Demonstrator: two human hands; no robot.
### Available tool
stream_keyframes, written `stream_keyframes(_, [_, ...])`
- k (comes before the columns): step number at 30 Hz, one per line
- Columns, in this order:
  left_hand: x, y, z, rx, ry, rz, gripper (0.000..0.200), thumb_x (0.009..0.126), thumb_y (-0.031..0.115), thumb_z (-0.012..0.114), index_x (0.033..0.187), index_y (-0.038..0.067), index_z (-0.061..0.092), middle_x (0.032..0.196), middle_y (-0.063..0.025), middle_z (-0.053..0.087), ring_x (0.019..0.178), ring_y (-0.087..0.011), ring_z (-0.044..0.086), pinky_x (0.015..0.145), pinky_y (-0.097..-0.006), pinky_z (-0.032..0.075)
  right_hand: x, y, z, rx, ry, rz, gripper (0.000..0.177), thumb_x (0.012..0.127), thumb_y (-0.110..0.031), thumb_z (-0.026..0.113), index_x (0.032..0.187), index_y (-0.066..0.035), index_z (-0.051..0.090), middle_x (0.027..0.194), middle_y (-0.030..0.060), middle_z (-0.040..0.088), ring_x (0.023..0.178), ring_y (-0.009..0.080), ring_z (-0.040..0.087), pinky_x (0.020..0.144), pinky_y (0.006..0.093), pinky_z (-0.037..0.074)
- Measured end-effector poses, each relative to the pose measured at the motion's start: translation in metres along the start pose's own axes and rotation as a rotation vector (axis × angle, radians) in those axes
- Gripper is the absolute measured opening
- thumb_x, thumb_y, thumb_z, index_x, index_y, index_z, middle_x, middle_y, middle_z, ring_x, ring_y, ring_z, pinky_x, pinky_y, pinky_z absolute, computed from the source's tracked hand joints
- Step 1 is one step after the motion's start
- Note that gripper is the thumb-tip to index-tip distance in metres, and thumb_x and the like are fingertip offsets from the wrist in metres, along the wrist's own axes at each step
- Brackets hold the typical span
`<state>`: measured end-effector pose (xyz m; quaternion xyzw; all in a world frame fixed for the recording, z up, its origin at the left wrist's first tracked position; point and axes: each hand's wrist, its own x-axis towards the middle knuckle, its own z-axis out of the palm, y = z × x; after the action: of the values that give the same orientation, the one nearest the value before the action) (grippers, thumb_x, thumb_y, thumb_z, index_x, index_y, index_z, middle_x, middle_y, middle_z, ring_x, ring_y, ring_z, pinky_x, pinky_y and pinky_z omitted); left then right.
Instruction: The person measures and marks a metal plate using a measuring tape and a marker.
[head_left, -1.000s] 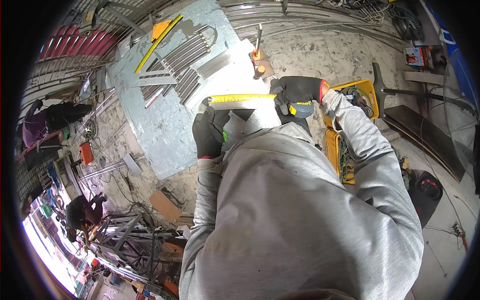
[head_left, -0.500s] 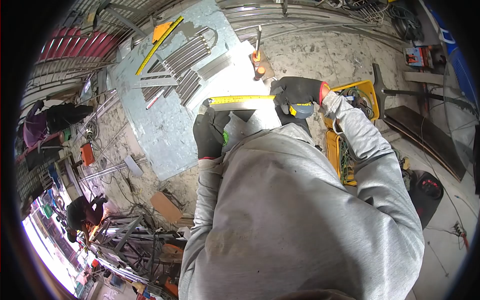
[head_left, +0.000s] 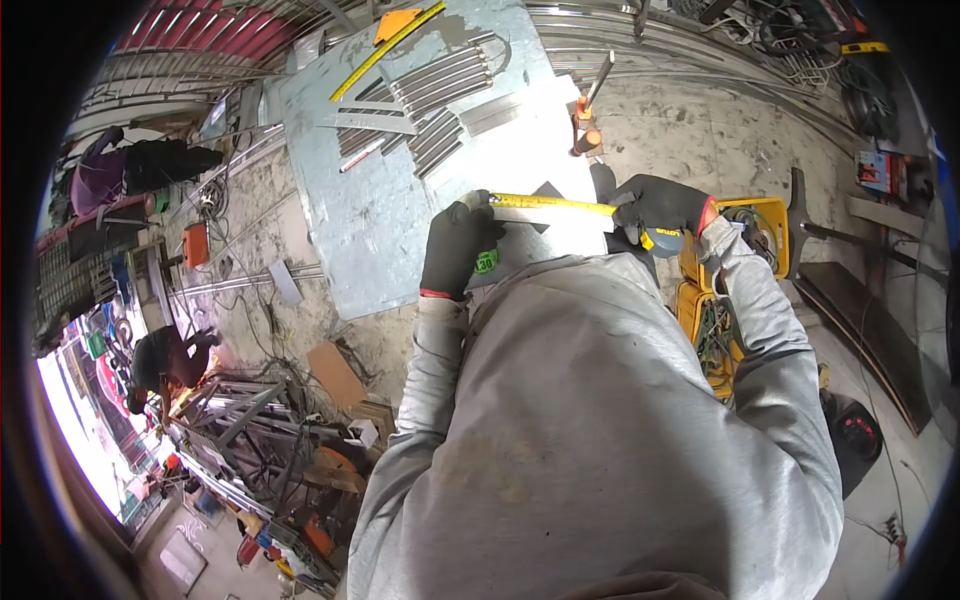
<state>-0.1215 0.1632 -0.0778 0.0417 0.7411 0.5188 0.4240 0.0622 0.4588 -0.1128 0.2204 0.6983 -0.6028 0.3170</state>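
My left hand (head_left: pixel 460 245), in a dark glove, is closed around the left end of a flat metal strip (head_left: pixel 560 217) and the tip of the tape blade. My right hand (head_left: pixel 665 203), gloved too, grips a tape measure (head_left: pixel 663 241) with a yellow and dark case. Its yellow blade (head_left: pixel 555 203) runs stretched along the strip's upper edge between both hands. The strip's right end lies near my right fingers; whether they also touch it is hidden. Beyond the hands is a grey metal-topped table (head_left: pixel 360 255).
On the table lie several short metal tubes (head_left: pixel 440 75), a yellow ruler (head_left: pixel 385 52), an orange triangular piece (head_left: pixel 397 25) and a red-white marker (head_left: pixel 360 155). An orange clamp (head_left: pixel 586 140) stands at its right edge. Yellow containers (head_left: pixel 770 215) are at right. Another person (head_left: pixel 165 360) crouches near sparks at lower left.
The view has shifted, so the table and hands appear farther right. The blade and strip now tilt slightly down to the right. Both hands keep their hold.
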Motion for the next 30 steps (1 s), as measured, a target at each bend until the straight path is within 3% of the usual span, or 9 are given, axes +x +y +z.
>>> stream_keyframes(1, [0.002,-0.003,-0.002,0.000,0.001,-0.003,0.036,0.102,0.018,0.057,0.128,-0.004,0.071,0.085,-0.0110,0.075,0.069,-0.0149,0.067,0.063,-0.0277,0.052,0.004,0.001,-0.003,-0.040,-0.037,0.013,0.027,0.097,-0.017,0.073,0.114,0.004,0.074,0.081,0.0074,0.076,0.074,0.0168,0.071,0.072,0.0342,0.056])
stream_keyframes(4, [0.007,-0.010,-0.010,-0.002,-0.062,-0.063,0.038,0.101,0.018,0.057,0.128,-0.004,0.071,0.086,-0.0122,0.075,0.070,-0.0159,0.070,0.064,-0.0282,0.053,0.005,0.001,-0.004,-0.058,-0.040,0.051,0.022,0.096,-0.018,0.069,0.110,-0.002,0.075,0.084,0.0063,0.075,0.076,0.0175,0.069,0.074,0.0348,0.054])
stream_keyframes(10, [0.006,-0.005,-0.005,0.134,-0.043,-0.085,0.038,0.100,0.019,0.056,0.126,-0.003,0.072,0.090,-0.0112,0.076,0.073,-0.0167,0.072,0.068,-0.0292,0.055,0.012,0.007,-0.008,-0.063,0.011,0.063,0.023,0.094,-0.019,0.070,0.111,-0.003,0.074,0.084,0.0067,0.075,0.075,0.0185,0.069,0.071,0.0350,0.054])
stream_keyframes(18, [0.017,-0.016,-0.019,0.359,-0.044,0.126,0.032,0.097,0.016,0.062,0.121,-0.003,0.074,0.082,-0.0104,0.074,0.070,-0.0167,0.070,0.067,-0.0320,0.054,0.018,0.003,-0.016,-0.074,-0.082,0.004,0.014,0.093,-0.017,0.069,0.094,-0.003,0.069,0.079,0.0068,0.072,0.070,0.0180,0.069,0.067,0.0345,0.053])
stream_keyframes(20, [0.016,-0.017,-0.024,0.459,0.005,0.180,0.032,0.096,0.018,0.063,0.119,-0.001,0.075,0.081,-0.0122,0.074,0.072,-0.0192,0.071,0.068,-0.0338,0.054,0.013,-0.004,-0.017,-0.045,-0.067,0.055,0.035,0.091,-0.015,0.073,0.120,0.004,0.073,0.089,0.0089,0.078,0.075,0.0167,0.071,0.072,0.0325,0.057])
stream_keyframes(22, [0.015,-0.011,-0.029,0.556,0.051,0.237,0.031,0.095,0.019,0.063,0.117,0.001,0.075,0.080,-0.0139,0.073,0.074,-0.0218,0.071,0.069,-0.0356,0.053,0.012,-0.002,-0.016,-0.039,-0.049,0.024,0.034,0.090,-0.014,0.072,0.118,0.006,0.073,0.088,0.0095,0.077,0.073,0.0166,0.071,0.071,0.0328,0.057])
stream_keyframes(24, [0.015,-0.003,-0.036,0.717,0.023,0.163,0.035,0.095,0.028,0.058,0.110,0.002,0.076,0.090,-0.0192,0.075,0.084,-0.0365,0.072,0.076,-0.0428,0.054,0.014,0.001,-0.015,-0.031,-0.002,-0.024,0.026,0.091,-0.012,0.071,0.109,0.005,0.074,0.083,0.0085,0.076,0.071,0.0164,0.070,0.067,0.0333,0.056])
stream_keyframes(28, [0.018,-0.018,-0.037,0.851,0.062,0.283,0.034,0.094,0.029,0.062,0.114,0.005,0.076,0.093,-0.0193,0.076,0.089,-0.0394,0.072,0.077,-0.0459,0.055,0.014,-0.002,-0.013,-0.037,-0.028,0.028,0.018,0.092,-0.011,0.069,0.101,0.004,0.074,0.080,0.0085,0.075,0.070,0.0163,0.070,0.067,0.0333,0.055])
stream_keyframes(30, [0.015,-0.023,-0.028,0.804,0.122,0.322,0.038,0.093,0.029,0.070,0.122,0.006,0.074,0.087,-0.0191,0.074,0.083,-0.0357,0.073,0.074,-0.0423,0.055,0.010,-0.005,-0.012,-0.079,-0.021,0.020,0.015,0.093,-0.011,0.068,0.096,0.003,0.074,0.079,0.0079,0.074,0.069,0.0162,0.069,0.067,0.0331,0.054])
